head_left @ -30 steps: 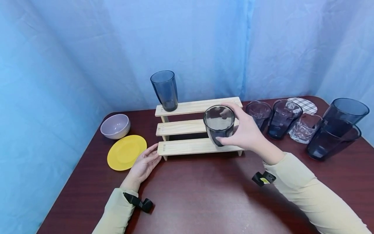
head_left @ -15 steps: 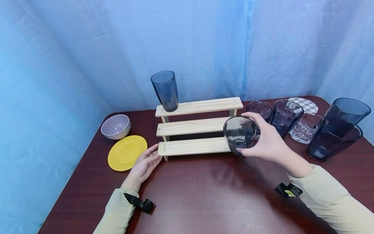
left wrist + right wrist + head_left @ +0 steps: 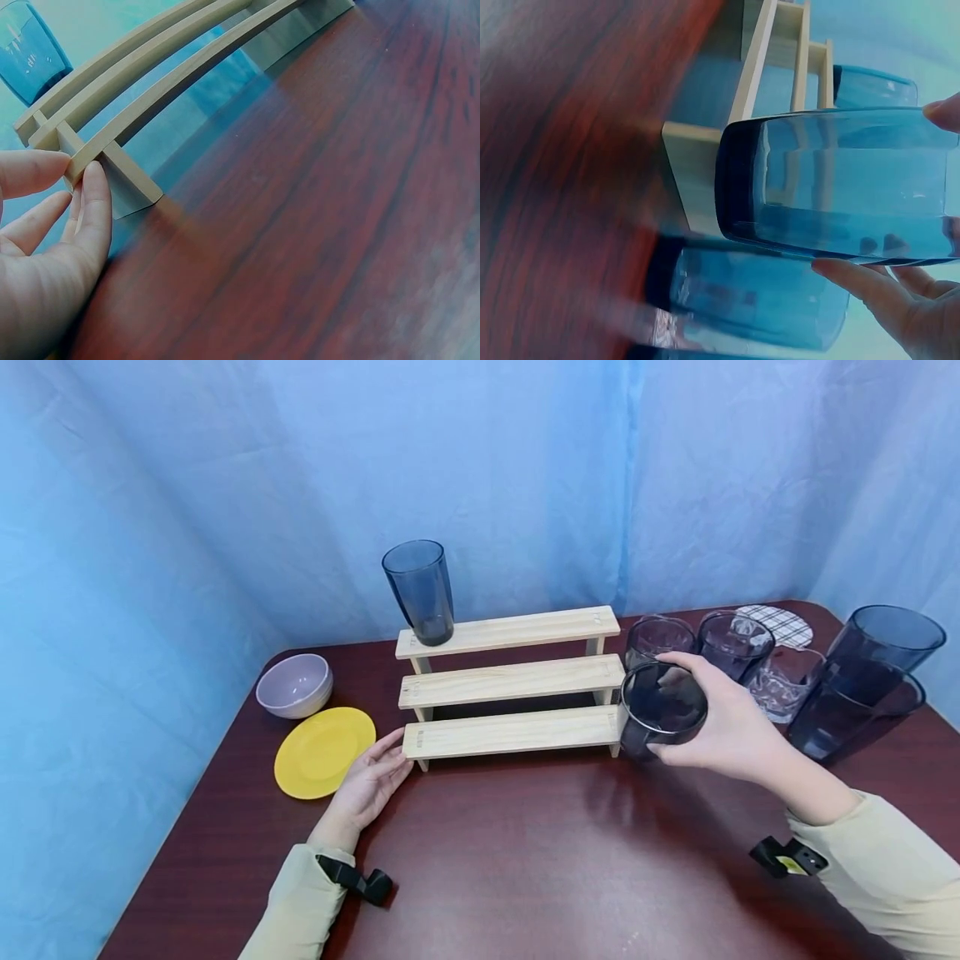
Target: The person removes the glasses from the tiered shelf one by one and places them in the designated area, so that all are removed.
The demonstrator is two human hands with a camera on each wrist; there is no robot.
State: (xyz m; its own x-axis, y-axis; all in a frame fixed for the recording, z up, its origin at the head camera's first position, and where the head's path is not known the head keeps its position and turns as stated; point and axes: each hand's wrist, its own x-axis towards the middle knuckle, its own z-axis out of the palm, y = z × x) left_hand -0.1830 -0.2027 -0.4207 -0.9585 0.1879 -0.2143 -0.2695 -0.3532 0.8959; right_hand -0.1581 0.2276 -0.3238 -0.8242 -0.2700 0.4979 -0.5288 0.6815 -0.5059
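My left hand (image 3: pixel 371 783) pinches the left end of the lowest board of a three-step wooden shelf rack (image 3: pixel 510 732); the left wrist view shows fingers above and below that board (image 3: pixel 94 150). A smoky dark glass tumbler (image 3: pixel 647 706) is in my right hand (image 3: pixel 727 720), thumb on one side and fingers on the other. It is just off the rack's right end, overlapping another tumbler behind it. From the right wrist, the held tumbler (image 3: pixel 840 180) shows its thick base toward the rack. One tall tumbler (image 3: pixel 423 597) stands on the left of the top board.
Two dark glasses (image 3: pixel 738 639) and a clear textured glass (image 3: pixel 783 685) stand right of the rack. Further right are two tall dark tumblers (image 3: pixel 888 639). A checked round mat (image 3: pixel 783 625) lies behind. At left are a lilac bowl (image 3: pixel 295 687) and a yellow plate (image 3: pixel 324 756).
My right hand has moved right with the tumbler, from over the rack's lower boards to beyond their right end. The left hand has stayed at the lowest board.
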